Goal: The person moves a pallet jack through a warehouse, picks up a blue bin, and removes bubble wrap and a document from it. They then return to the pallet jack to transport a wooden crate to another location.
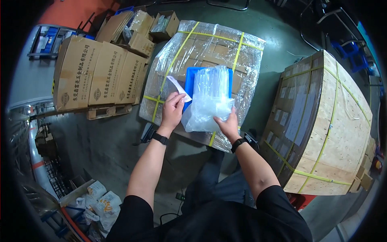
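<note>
In front of me a blue plastic tray [190, 74] sits on a pallet load of cartons [217, 34] wrapped in clear film and bound with yellow straps. Clear plastic bags [211, 82] lie in the tray, and their crumpled ends spill over its near edge. My left hand [172, 109] is pinched on a white paper slip [175, 85] at the tray's left side. On the right, my right hand [228, 124] grips the near right edge of the plastic bags between thumb and fingers.
Brown cartons [96, 76] stand on a wooden pallet [109, 112] at left, with open boxes [165, 25] behind. A large strapped plywood-sided load [322, 129] is at right. White sacks [105, 201] lie at lower left. A black cable [171, 215] runs near my legs.
</note>
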Available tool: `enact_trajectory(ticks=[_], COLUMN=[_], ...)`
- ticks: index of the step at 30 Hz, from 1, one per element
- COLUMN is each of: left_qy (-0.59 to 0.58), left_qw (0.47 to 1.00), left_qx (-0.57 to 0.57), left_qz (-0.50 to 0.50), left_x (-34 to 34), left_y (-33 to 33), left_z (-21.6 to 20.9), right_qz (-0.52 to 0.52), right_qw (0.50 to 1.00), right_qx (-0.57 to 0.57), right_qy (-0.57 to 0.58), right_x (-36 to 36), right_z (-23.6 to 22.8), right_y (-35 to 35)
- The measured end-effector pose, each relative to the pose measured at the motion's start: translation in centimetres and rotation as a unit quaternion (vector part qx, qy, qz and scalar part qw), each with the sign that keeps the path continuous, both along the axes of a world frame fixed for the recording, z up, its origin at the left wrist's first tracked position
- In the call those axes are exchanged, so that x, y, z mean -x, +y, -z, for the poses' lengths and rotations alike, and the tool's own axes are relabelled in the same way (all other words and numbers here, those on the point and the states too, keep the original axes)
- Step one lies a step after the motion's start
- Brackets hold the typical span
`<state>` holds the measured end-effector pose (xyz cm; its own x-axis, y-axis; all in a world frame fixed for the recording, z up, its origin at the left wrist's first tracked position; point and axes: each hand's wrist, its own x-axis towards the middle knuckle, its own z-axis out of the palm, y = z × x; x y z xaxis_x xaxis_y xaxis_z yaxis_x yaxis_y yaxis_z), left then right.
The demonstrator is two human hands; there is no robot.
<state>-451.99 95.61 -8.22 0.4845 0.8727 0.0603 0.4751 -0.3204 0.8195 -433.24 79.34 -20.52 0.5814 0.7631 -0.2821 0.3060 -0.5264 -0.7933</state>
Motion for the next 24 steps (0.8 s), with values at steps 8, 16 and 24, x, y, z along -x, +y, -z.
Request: enact_trajectory(ticks=[8,16,24], left_qy=[-0.049,-0.049,0.092], left_qw=[0.997,0.996,0.966], left_qx=[0.06,0.079,0.238], left_qz=[-0.031,-0.014,-0.047], left_x=[0.5,0.0,4.7], left_y=[1.1,2.4,1.4], left_z=[0.9,4.3,13.0], right_qz=[0.003,-0.101,-0.073], right_qw=[0.993,0.958,0.98], right_qx=[0.116,0.267,0.006], right_qy=[-0.013,0.0,-0.185], right_x=[-1.0,-6.2,-4.2], right_z=[-7.5,-5.8,-6.0], right_y=[-2.4,6.4,3.0])
